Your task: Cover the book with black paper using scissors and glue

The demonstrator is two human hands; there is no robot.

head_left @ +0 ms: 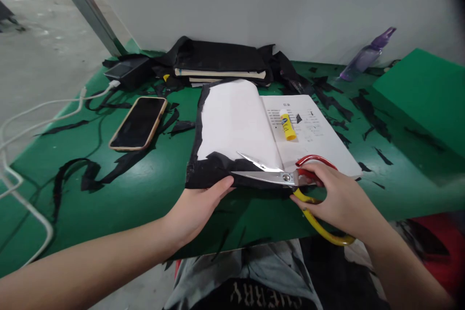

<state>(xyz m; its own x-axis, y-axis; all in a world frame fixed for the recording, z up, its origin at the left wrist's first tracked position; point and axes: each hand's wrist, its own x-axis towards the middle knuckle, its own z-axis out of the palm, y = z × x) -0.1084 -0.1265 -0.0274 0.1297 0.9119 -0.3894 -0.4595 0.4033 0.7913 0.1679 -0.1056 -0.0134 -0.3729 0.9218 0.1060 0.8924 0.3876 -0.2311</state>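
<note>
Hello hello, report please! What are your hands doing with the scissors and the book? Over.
Right hand grips open scissors. Left hand steadies book. Glue stick on page.

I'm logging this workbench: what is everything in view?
book: one, white pages, open at centre
black covering: one, under the book's left edge
scissors: one, red and yellow handles, blades open at the covering
glue stick: one, yellow, on the right page
phone: one, dark screen, left
stacked books: black, at the wall
spray bottle: one, purple, rear right
table: green, strewn with black scraps
left hand: on the covering
right hand: holding scissors
</note>
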